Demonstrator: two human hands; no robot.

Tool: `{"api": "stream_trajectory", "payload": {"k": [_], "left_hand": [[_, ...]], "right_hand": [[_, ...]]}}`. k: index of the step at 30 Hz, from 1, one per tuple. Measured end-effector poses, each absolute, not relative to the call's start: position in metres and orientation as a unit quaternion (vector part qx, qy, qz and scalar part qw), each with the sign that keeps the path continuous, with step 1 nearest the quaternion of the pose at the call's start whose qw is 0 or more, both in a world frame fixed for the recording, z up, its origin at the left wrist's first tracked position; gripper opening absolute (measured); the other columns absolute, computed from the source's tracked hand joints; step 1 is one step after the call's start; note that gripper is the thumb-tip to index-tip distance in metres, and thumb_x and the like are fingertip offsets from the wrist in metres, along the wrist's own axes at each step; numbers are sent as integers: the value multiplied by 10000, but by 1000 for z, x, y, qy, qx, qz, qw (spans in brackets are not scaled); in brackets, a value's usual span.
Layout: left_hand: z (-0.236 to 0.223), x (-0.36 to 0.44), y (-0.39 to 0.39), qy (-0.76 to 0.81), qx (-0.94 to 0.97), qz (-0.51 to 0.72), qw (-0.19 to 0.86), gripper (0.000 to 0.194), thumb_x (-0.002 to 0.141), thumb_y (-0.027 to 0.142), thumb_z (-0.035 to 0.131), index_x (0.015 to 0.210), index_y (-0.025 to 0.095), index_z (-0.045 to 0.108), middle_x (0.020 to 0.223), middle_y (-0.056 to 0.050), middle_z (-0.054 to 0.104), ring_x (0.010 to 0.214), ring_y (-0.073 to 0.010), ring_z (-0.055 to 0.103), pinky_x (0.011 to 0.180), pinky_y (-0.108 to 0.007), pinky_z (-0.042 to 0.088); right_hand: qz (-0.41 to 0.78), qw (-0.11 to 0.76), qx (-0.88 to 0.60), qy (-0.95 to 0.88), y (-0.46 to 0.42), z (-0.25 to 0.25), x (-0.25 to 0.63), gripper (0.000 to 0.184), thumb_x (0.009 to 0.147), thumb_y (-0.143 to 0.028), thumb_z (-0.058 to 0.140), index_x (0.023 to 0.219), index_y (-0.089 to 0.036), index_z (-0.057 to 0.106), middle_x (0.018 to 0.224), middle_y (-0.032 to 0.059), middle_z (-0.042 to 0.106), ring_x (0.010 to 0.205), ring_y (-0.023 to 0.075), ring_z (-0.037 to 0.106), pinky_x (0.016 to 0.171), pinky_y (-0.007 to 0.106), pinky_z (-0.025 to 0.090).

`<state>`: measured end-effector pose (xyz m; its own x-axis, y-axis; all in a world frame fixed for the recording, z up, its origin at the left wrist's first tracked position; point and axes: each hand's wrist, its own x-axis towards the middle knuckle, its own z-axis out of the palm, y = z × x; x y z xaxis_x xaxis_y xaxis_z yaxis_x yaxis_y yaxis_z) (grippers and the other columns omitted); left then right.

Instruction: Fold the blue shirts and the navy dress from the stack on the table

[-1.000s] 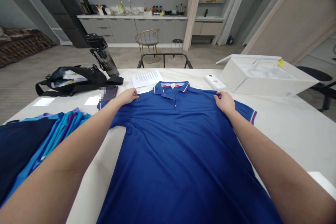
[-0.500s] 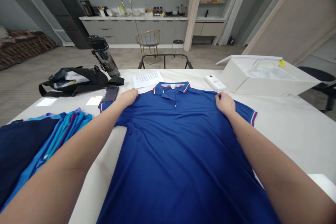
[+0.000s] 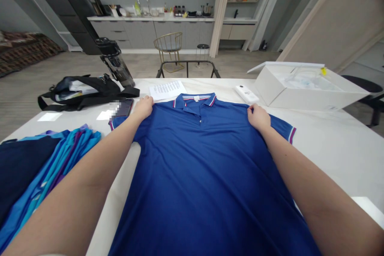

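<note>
A blue polo shirt (image 3: 198,160) lies spread front side up on the white table (image 3: 336,144), its collar at the far end and its hem running out of view toward me. My left hand (image 3: 144,106) pinches the cloth at the shoulder on the left. On the opposite shoulder, my right hand (image 3: 259,117) grips the fabric between thumb and fingers. Both short sleeves, edged in white and red, stick out beyond my hands; my left forearm partly covers the left one. Soft creases run across the shirt's chest.
Folded clothes (image 3: 63,156) are piled at the left. Behind them are a black bag (image 3: 87,92), a bottle (image 3: 115,62) and a phone (image 3: 124,108). A printed sheet (image 3: 167,89) and a white device (image 3: 246,94) lie past the collar; an open white box (image 3: 309,86) stands at the right.
My left hand has shifted slightly left with the shirt's shoulder, and my right hand slightly right. The cloth between them looks a little more stretched out. The view has moved slightly.
</note>
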<state>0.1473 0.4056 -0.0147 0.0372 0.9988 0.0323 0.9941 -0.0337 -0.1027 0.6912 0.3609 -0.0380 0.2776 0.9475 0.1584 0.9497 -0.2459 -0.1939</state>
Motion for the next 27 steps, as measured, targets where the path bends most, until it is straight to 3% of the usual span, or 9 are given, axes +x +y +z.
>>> {"api": "stream_trajectory", "payload": {"k": [4,8,11,14,17,21,23,25,27], "left_hand": [[-18,149,412,-704,-708,20,55,397,1022,256,312,1242,105,606,1270,-239,610,1155,-353,597,951,-441,485],[-15,168,413,-712,-699,5,71,408,988,203,338,1264,68,606,1283,-265,605,1196,-395,576,994,-531,452],[-6,198,418,-642,-766,-34,20,453,969,235,402,1387,172,563,1400,-188,566,1289,-369,518,1049,-542,427],[5,227,429,-546,-837,-14,-43,536,933,319,531,1468,346,513,1495,-89,489,1334,-343,464,1073,-529,417],[14,245,442,-510,-859,28,-33,385,920,381,622,1303,368,663,1477,-65,481,1313,-354,445,1076,-532,398],[20,257,453,-501,-865,26,-16,188,959,366,598,1039,283,746,1420,-58,542,1309,-354,445,1080,-510,391],[21,260,453,-523,-852,15,-30,276,940,410,627,1167,272,702,1430,-90,545,1308,-359,480,1072,-490,410],[20,264,449,-593,-803,-2,-62,567,901,503,665,1388,230,565,1446,-160,535,1288,-370,541,1038,-455,451],[19,266,445,-661,-743,-8,-106,739,885,552,667,1483,170,458,1408,-210,574,1242,-370,606,996,-418,487]], "right_hand": [[-13,135,-782,-608,366,-41,698,336,985,-345,411,1142,-185,661,1171,188,702,1054,349,652,869,460,506],[-53,168,-755,-632,368,-33,690,334,949,-256,428,1185,-170,648,1174,188,690,1074,351,632,891,463,499],[-78,193,-679,-704,376,-19,659,363,966,-282,446,1254,-172,640,1149,174,672,1078,348,621,954,477,488],[5,186,-587,-788,395,-9,614,447,1011,-352,444,1438,-283,555,1221,117,619,1044,304,642,966,451,512],[75,134,-571,-807,416,-8,577,528,1030,-408,459,1554,-345,447,1258,117,565,1031,295,647,974,455,520],[71,98,-588,-800,427,-13,556,450,1023,-393,500,1464,-326,561,1273,146,547,1078,331,612,943,486,529],[62,104,-591,-797,427,-17,556,380,1012,-381,529,1372,-308,627,1265,145,554,1063,325,606,921,484,535],[52,117,-589,-798,425,-21,558,346,1007,-377,541,1330,-302,640,1253,139,570,1057,321,602,907,482,537],[40,126,-589,-797,423,-26,558,348,1013,-375,525,1340,-304,624,1257,141,585,1088,339,590,898,496,536]]}}
